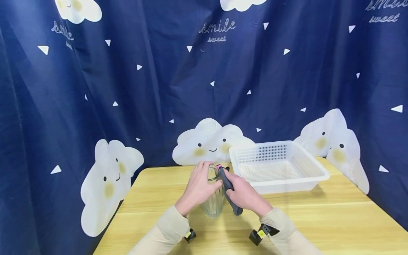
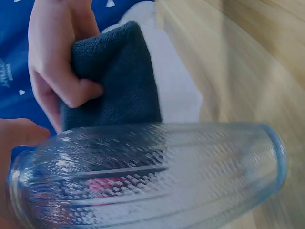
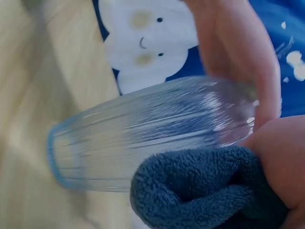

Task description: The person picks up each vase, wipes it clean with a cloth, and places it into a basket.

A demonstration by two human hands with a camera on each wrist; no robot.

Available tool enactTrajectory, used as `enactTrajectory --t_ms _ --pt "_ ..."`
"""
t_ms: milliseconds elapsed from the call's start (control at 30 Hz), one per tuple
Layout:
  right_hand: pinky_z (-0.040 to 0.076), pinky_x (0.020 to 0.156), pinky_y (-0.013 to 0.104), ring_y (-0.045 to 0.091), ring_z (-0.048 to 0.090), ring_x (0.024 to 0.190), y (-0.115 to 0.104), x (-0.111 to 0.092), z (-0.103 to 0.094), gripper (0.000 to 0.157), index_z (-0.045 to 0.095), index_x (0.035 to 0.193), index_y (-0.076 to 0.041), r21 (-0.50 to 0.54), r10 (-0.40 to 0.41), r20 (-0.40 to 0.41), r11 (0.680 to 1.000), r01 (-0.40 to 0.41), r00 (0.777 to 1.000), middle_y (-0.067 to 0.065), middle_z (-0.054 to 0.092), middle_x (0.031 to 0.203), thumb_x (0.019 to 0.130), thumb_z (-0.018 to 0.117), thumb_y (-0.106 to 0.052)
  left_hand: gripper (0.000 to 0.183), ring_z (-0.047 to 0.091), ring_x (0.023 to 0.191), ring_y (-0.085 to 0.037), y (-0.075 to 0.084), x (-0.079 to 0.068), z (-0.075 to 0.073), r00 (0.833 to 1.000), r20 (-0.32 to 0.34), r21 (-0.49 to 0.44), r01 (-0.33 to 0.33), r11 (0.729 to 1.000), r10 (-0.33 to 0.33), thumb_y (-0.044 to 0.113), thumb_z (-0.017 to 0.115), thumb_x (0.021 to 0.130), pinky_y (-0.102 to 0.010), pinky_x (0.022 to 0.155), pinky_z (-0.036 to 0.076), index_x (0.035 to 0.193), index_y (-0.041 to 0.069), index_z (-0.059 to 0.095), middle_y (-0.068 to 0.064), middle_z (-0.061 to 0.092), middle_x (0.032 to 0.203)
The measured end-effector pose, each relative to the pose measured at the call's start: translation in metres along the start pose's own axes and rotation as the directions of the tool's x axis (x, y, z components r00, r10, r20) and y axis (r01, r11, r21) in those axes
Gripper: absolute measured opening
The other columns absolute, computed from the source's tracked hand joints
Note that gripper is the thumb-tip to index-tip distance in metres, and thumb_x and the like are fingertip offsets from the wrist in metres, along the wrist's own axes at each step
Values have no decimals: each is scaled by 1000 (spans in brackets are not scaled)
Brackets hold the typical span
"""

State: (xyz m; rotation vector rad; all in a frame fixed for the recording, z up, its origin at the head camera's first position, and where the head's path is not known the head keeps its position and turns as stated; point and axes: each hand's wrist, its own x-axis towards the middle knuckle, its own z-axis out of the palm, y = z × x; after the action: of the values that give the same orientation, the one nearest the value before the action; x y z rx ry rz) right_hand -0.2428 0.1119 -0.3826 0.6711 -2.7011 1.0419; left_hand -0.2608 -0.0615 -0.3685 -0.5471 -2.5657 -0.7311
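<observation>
A clear ribbed glass vase (image 1: 213,205) stands over the table, its rounder end upward. My left hand (image 1: 199,184) grips it around the upper end, thumb on the near side and fingers beyond. In the right wrist view the ribs of the vase (image 3: 119,138) and its narrower bluish base show. My right hand (image 1: 243,191) holds a folded dark grey-blue towel (image 1: 236,209) against the right side of the vase, with the thumb pressed on the towel (image 2: 121,76) in the left wrist view. A small pink patch (image 1: 220,166) shows at the towel's top.
A white perforated plastic basket (image 1: 287,184) sits at the back right of the wooden table (image 1: 153,209). Behind the table hangs a dark blue curtain (image 1: 159,88) with clouds and triangles. Each wrist wears a small black camera.
</observation>
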Motion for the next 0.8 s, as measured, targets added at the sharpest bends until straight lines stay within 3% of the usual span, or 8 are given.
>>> enactTrajectory --t_ms 133,300,467,567,800 --pt "47 56 27 11 56 65 20 -1 19 67 31 143 -3 24 45 122 999 -48 992 18 60 105 81 55 -3 68 44 107 -19 -3 0 3 999 -43 49 -31 998 33 58 62 77 -40 95 29 129 16 45 2 49 117" --pt "48 67 30 14 58 78 41 -6 42 64 33 139 6 -32 51 220 998 -45 974 25 56 120 81 55 -8 68 38 101 -18 -4 0 4 998 -63 44 -9 999 12 58 61 77 -36 86 33 129 18 45 5 50 118" --pt "46 72 33 16 56 81 47 -7 47 63 37 137 7 -65 66 180 996 -55 981 24 54 125 79 55 -9 66 35 104 -18 -1 1 4 998 -56 18 27 999 -26 54 63 76 -35 86 37 128 20 45 1 39 118" --pt "46 70 32 16 55 79 47 -8 46 63 36 138 5 -27 79 168 997 -75 983 22 55 124 79 55 -9 66 34 106 -18 -1 -1 4 997 -60 0 50 999 -50 53 65 74 -34 86 39 128 21 44 -1 33 116" --pt "46 65 31 16 56 78 32 -5 29 66 34 141 -2 81 78 97 993 -86 992 22 54 124 79 54 -3 72 42 99 -18 4 -2 -3 997 -54 19 49 999 -48 51 70 72 -35 80 41 130 16 44 -1 42 110"
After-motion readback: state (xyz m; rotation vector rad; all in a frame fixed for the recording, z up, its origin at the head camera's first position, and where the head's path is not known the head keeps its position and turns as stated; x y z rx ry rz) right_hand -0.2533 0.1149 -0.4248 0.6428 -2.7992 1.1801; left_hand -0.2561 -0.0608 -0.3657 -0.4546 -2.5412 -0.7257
